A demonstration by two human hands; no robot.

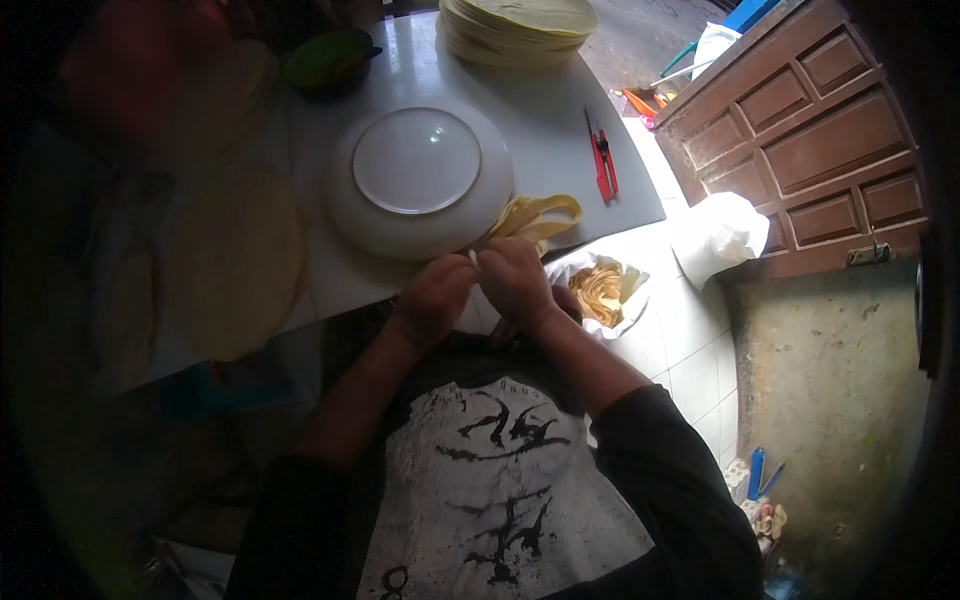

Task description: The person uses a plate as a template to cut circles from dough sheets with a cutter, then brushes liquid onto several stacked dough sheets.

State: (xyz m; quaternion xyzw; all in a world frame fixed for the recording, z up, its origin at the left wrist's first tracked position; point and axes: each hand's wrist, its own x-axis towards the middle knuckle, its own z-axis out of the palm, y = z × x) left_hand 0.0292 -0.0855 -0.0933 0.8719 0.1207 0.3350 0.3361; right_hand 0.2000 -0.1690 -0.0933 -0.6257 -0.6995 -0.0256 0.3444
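My left hand (437, 298) and my right hand (519, 279) meet just in front of an upturned white plate (417, 161), fingers pinched together. A small pale end of a strip (473, 259) shows between them; the rest of it is hidden by my fingers. Looped yellowish strips of thin dough sheet (546, 214) stick out behind my right hand and lie against the plate's right edge. To the right of the plate lie red-handled snips (604, 166), points away from me. At the far edge stands a tall stack of thin round dough sheets (517, 34).
An open white bag (600, 300) holding cut strips is beside the table, right of my hand. Another white sack (716, 232) stands by the brown panelled door (821, 127). Round sheets (232, 262) lie at left, in shadow. A green bowl (328, 60) sits behind the plate.
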